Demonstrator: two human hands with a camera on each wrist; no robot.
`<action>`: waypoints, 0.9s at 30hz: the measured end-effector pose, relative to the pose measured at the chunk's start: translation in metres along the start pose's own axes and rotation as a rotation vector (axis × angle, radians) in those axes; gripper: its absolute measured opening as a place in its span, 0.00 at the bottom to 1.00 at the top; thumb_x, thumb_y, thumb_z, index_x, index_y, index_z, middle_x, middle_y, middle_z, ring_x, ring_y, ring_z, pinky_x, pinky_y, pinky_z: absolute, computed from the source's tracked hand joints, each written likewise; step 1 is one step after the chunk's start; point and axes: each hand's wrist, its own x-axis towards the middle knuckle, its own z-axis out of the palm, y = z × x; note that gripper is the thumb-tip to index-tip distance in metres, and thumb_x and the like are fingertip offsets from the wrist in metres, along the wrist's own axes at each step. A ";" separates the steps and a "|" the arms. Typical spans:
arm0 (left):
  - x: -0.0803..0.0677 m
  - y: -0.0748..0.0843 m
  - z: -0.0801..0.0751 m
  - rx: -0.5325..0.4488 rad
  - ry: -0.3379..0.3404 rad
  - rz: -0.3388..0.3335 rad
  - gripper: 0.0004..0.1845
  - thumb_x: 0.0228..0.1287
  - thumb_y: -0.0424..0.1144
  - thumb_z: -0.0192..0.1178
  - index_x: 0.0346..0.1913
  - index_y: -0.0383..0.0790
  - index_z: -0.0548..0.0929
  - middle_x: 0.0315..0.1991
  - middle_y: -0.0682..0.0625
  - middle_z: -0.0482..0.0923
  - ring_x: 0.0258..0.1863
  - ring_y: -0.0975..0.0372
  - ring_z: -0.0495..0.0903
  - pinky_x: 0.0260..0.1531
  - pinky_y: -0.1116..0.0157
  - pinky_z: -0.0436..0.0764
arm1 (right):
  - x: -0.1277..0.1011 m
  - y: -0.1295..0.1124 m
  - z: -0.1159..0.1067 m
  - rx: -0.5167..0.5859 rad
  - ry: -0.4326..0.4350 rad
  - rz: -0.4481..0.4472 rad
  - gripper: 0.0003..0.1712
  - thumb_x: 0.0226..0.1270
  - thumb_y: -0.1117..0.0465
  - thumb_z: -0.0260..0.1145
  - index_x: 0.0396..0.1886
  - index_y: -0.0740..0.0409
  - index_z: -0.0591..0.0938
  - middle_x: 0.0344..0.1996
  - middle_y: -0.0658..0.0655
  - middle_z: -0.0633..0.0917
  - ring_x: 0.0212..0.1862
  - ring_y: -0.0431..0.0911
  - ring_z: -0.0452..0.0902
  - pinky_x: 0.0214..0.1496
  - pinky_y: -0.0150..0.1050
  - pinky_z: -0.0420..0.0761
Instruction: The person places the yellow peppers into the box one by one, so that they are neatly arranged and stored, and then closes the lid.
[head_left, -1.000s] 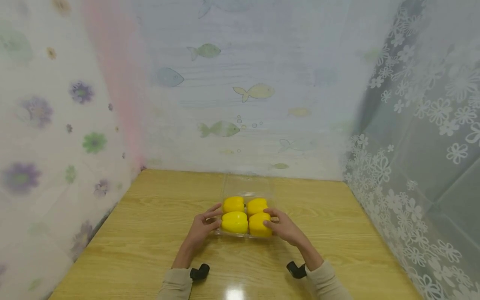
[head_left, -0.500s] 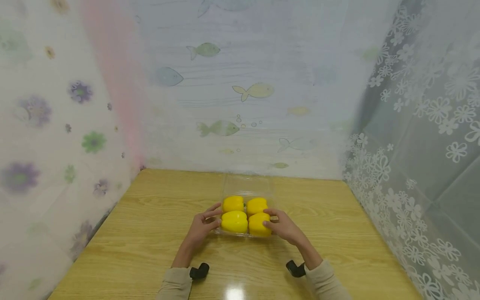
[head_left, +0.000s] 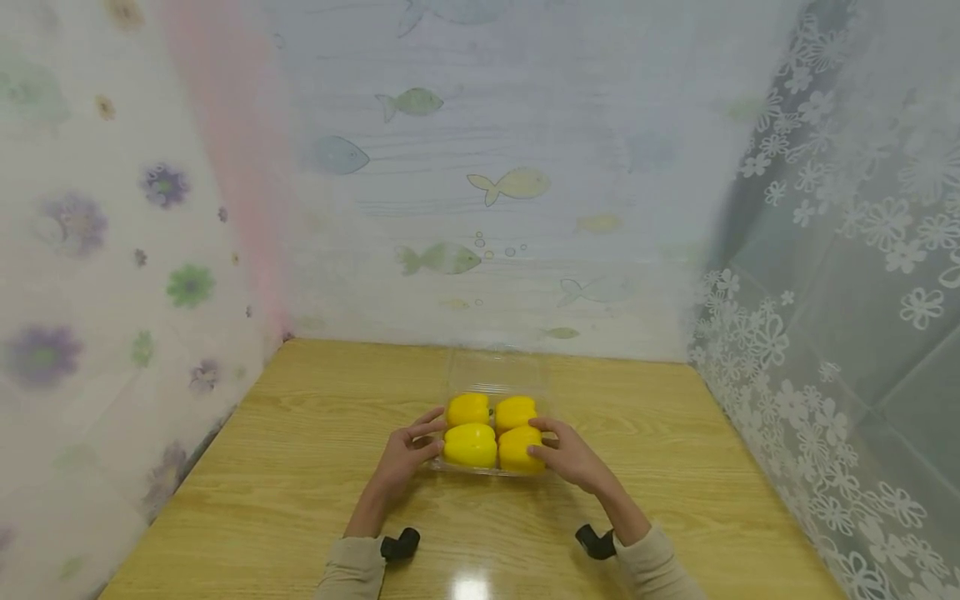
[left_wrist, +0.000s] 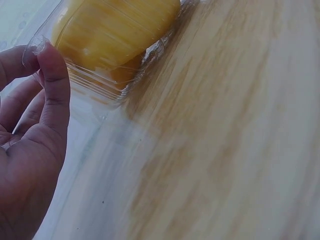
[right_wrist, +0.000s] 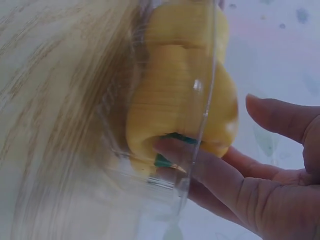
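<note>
Clear plastic box (head_left: 495, 417) with four yellow peppers (head_left: 470, 444) sits on the wooden table (head_left: 300, 467), near the middle and a little toward the far wall. Its lid stands open at the back, tilted up toward the fish-print curtain (head_left: 480, 183).

We note both hands at the box, one on each side. The left hand (head_left: 405, 454) rests against the left wall of the box, fingers bent around the near left corner; from the left wrist view, the thumb (left_wrist: 52, 75) touches the clear rim (left_wrist: 37, 42), and the peppers (left_wrist: 115, 30) show through the plastic. The right hand (head_left: 567, 454) holds the right side, thumb over the top edge, fingers curled against the wall. In the right wrist view, one finger (right_wrist: 200, 160) presses the clear wall (right_wrist: 200, 100) just beside a pepper (right_wrist: 180, 85), with a green stem partly showing behind it.

Both sleeves are beige. A small black wrist camera (head_left: 400, 544) lies near each forearm. Floral curtains hang left and right of the table.
</note>
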 end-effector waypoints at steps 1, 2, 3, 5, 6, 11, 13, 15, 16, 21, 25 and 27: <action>0.000 0.000 0.000 0.002 0.000 -0.001 0.22 0.71 0.32 0.63 0.64 0.25 0.78 0.77 0.41 0.62 0.64 0.45 0.77 0.48 0.70 0.82 | -0.001 -0.001 -0.001 -0.007 0.002 -0.001 0.32 0.77 0.61 0.61 0.74 0.69 0.66 0.73 0.75 0.63 0.72 0.74 0.59 0.60 0.57 0.80; 0.000 0.000 0.000 0.002 0.003 -0.002 0.22 0.71 0.32 0.63 0.64 0.25 0.78 0.77 0.41 0.62 0.64 0.45 0.76 0.48 0.70 0.82 | -0.002 -0.001 -0.001 -0.011 0.009 -0.001 0.32 0.77 0.60 0.61 0.74 0.68 0.66 0.74 0.75 0.63 0.73 0.74 0.58 0.60 0.58 0.80; 0.000 0.000 0.000 0.003 0.004 -0.005 0.22 0.71 0.32 0.63 0.64 0.25 0.78 0.77 0.41 0.62 0.64 0.45 0.76 0.49 0.70 0.82 | -0.002 -0.001 -0.002 -0.015 0.024 0.003 0.32 0.76 0.60 0.62 0.74 0.67 0.67 0.74 0.73 0.63 0.73 0.73 0.58 0.60 0.58 0.80; 0.000 -0.001 0.000 0.010 0.005 -0.008 0.22 0.71 0.32 0.63 0.64 0.25 0.78 0.77 0.42 0.62 0.64 0.46 0.77 0.49 0.70 0.82 | -0.003 -0.002 -0.004 -0.019 0.059 0.004 0.31 0.76 0.59 0.62 0.74 0.66 0.68 0.74 0.72 0.64 0.74 0.72 0.58 0.61 0.58 0.79; 0.000 -0.001 0.000 0.014 0.005 -0.009 0.22 0.71 0.32 0.63 0.64 0.26 0.78 0.77 0.42 0.62 0.63 0.47 0.78 0.49 0.70 0.82 | -0.004 -0.002 -0.006 -0.020 0.079 0.004 0.31 0.76 0.59 0.63 0.73 0.65 0.69 0.74 0.71 0.65 0.74 0.72 0.59 0.61 0.59 0.79; 0.000 -0.002 -0.001 0.027 0.004 -0.011 0.22 0.71 0.33 0.63 0.64 0.27 0.78 0.77 0.42 0.62 0.63 0.47 0.78 0.48 0.71 0.82 | -0.002 -0.002 -0.014 0.054 0.175 -0.027 0.26 0.76 0.62 0.61 0.70 0.66 0.73 0.73 0.69 0.68 0.72 0.69 0.64 0.63 0.57 0.78; 0.000 -0.002 0.000 0.026 0.006 -0.011 0.21 0.71 0.32 0.63 0.64 0.27 0.79 0.77 0.42 0.62 0.63 0.47 0.78 0.47 0.71 0.82 | 0.000 -0.001 -0.018 0.113 0.199 -0.051 0.24 0.77 0.64 0.60 0.69 0.67 0.73 0.72 0.68 0.69 0.72 0.67 0.65 0.64 0.53 0.78; 0.000 -0.002 0.000 0.026 0.006 -0.011 0.21 0.71 0.32 0.63 0.64 0.27 0.79 0.77 0.42 0.62 0.63 0.48 0.78 0.47 0.71 0.82 | 0.003 0.001 -0.021 0.172 0.226 -0.078 0.23 0.77 0.66 0.60 0.68 0.68 0.74 0.70 0.69 0.71 0.70 0.67 0.68 0.63 0.48 0.80; 0.000 -0.002 0.001 0.027 0.007 -0.011 0.21 0.71 0.32 0.63 0.64 0.26 0.79 0.77 0.42 0.63 0.63 0.49 0.79 0.46 0.71 0.82 | 0.004 0.003 -0.023 0.192 0.236 -0.091 0.22 0.78 0.66 0.59 0.67 0.69 0.74 0.69 0.69 0.72 0.69 0.66 0.69 0.62 0.45 0.80; 0.001 -0.001 0.002 0.028 0.010 -0.001 0.21 0.71 0.31 0.63 0.63 0.26 0.79 0.77 0.41 0.63 0.60 0.52 0.80 0.44 0.71 0.82 | 0.014 0.013 -0.029 0.293 0.305 -0.127 0.20 0.78 0.65 0.59 0.63 0.73 0.76 0.61 0.67 0.78 0.58 0.50 0.80 0.57 0.38 0.83; 0.001 -0.001 0.001 0.035 0.010 0.014 0.20 0.71 0.30 0.62 0.63 0.25 0.79 0.77 0.40 0.63 0.62 0.47 0.78 0.43 0.72 0.82 | 0.024 0.023 -0.033 0.406 0.354 -0.104 0.18 0.78 0.65 0.60 0.60 0.72 0.77 0.53 0.58 0.81 0.52 0.46 0.82 0.55 0.37 0.84; 0.001 -0.001 0.000 0.045 0.012 0.012 0.20 0.71 0.30 0.62 0.63 0.25 0.79 0.77 0.40 0.63 0.64 0.44 0.77 0.45 0.72 0.82 | 0.029 0.029 -0.035 0.449 0.367 -0.076 0.18 0.78 0.64 0.60 0.60 0.71 0.77 0.51 0.54 0.81 0.52 0.46 0.82 0.54 0.37 0.84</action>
